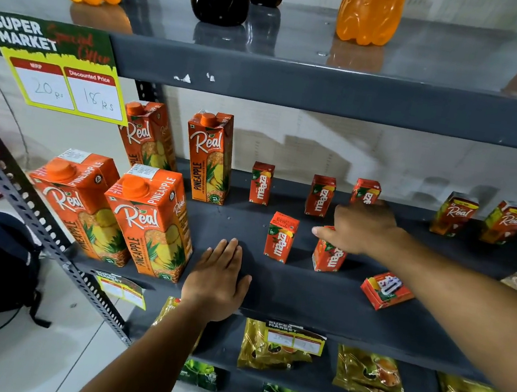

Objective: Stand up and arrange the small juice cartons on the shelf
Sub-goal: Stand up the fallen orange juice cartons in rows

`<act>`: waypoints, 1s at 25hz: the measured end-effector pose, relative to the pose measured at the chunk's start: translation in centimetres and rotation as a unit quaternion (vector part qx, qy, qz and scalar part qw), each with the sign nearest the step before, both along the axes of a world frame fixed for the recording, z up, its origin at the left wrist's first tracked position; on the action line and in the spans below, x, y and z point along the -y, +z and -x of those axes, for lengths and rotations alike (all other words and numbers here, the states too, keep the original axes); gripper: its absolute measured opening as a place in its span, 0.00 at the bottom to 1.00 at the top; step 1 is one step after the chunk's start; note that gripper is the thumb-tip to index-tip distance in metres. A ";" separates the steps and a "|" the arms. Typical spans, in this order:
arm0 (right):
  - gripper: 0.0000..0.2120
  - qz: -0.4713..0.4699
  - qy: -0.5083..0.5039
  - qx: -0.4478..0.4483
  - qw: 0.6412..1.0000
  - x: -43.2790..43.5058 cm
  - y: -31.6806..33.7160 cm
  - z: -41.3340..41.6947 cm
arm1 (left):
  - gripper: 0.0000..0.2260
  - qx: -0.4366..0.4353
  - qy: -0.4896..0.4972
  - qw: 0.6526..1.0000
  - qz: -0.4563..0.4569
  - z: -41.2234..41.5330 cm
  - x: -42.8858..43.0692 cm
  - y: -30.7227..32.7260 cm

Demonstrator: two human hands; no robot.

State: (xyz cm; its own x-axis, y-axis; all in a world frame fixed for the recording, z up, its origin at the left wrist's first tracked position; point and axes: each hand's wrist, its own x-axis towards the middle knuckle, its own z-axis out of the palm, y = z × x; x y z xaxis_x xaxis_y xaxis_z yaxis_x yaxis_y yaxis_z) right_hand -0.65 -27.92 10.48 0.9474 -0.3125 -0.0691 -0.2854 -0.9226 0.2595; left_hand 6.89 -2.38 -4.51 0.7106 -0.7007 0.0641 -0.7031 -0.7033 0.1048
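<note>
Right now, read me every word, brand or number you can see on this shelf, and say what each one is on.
"SUPER MARKET", "MRP 20 Rs", "Discounted Price 18 Rs": yellow and green price sign on the grey shelf edge.
"Real", "PINEAPPLE": tall orange cartons.
"maaza", "10/-": small red-orange cartons.
"Real": two small cartons at far right.
"SUPER MARKET": lower shelf tag; its prices are unreadable.
Gold and green packets: print too blurred.
</note>
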 end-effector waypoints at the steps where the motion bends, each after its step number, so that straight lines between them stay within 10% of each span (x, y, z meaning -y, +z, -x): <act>1: 0.30 -0.008 -0.019 0.006 1.000 -0.3 -0.2 0.0 | 0.32 -0.001 0.001 1.000 0.000 0.0 0.0 0.0; 10: 0.27 -0.213 -0.023 0.023 0.977 4.7 1.9 4.4 | 0.31 -0.008 -0.005 1.000 0.003 -0.2 -0.1 -0.2; 20: 0.25 -0.154 0.019 -0.093 0.983 10.1 -2.2 11.9 | 0.21 0.059 -0.039 0.969 0.235 6.7 1.8 1.9; 25: 0.29 -0.139 0.103 -0.077 0.982 11.0 -3.8 11.4 | 0.20 0.034 -0.085 0.978 0.188 14.1 11.2 1.8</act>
